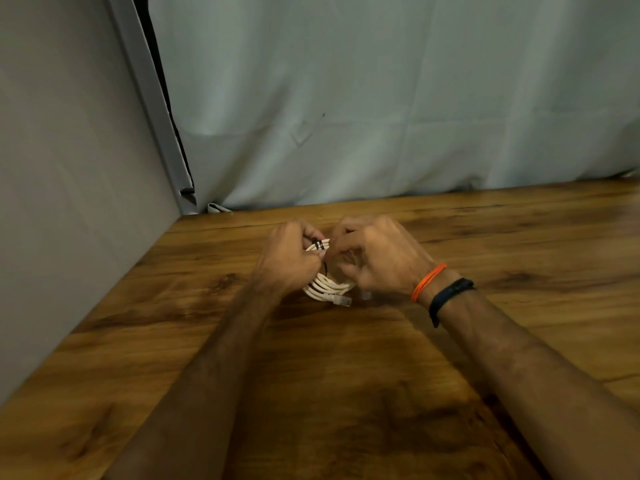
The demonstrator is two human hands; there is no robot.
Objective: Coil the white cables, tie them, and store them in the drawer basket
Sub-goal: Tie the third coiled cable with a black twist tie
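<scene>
Item under handling: one coiled white cable [327,284], several loops stacked, held just above the wooden table [346,393] at mid-scene, slightly toward the far edge. A clear plug [343,300] hangs at the near side of the coil. A thin black tie [320,244] crosses the loops at the far side.

Grip: the left hand [289,261] has its fingers curled round the left of the coil; the right hand [377,259] pinches at the tie and the top loops. Both are clamped on the bundle.

Assessment: the cable looks light, springy and smooth; the loops would likely fan out if released before the tie is secured. Best hold is across all loops beside the tie, not by the plug.

Surface: table of dark-grained wood, flat. A grey curtain [381,98] hangs behind, a pale panel [52,168] at left. No drawer basket is in view
</scene>
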